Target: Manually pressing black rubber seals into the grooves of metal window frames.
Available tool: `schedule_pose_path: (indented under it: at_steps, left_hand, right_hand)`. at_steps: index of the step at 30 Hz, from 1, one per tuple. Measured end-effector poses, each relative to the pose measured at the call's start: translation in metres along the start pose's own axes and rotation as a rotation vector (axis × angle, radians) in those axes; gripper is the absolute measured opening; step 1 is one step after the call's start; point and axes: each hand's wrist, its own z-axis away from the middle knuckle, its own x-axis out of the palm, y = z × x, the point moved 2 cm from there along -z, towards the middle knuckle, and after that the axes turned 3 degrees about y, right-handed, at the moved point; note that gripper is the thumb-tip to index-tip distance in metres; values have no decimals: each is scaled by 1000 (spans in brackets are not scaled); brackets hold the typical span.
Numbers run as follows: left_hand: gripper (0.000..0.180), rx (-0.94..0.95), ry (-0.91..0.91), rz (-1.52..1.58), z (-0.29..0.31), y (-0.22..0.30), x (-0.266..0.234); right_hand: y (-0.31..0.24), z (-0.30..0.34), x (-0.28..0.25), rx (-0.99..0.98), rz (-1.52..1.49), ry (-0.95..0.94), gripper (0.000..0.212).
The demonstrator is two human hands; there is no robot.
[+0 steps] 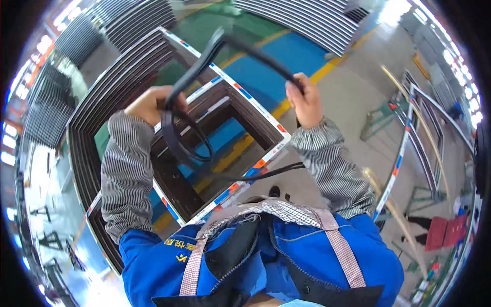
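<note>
A long black rubber strip hangs in loops between my two hands, above stacked frames. My left hand is closed round the gathered loops; they are smeared by motion. On the right, my right hand pinches another stretch of the same strip, which arches up and away between the hands. A loose end of it trails past my waist, near the right forearm. Beneath lies a stack of rectangular window frames, edged in white with red and blue film, open in the middle.
More stacked frames stand at the far left, and grey profiles lie at the back. To the right, frames lean on green trestles. A red seat is at the lower right. Yellow lines mark the floor.
</note>
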Motion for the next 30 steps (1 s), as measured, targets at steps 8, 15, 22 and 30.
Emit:
schedule_pose_path:
  at_steps: [8,15,22,30]
  left_hand:
    - [41,-155,288,310,57,0,35]
    - [33,274,609,788,56,22,73]
    - [16,123,1208,19,123,3,-16]
    - [31,41,1393,-1125,303,126,-264]
  right_hand:
    - [-11,-32,62,-254,-135,-340,12]
    - [-38,-72,96,-331,-171,-357,11]
    - [-49,-80,98,-346,39,-488,15]
    - [-37,-150,101,-286,151,-427,18]
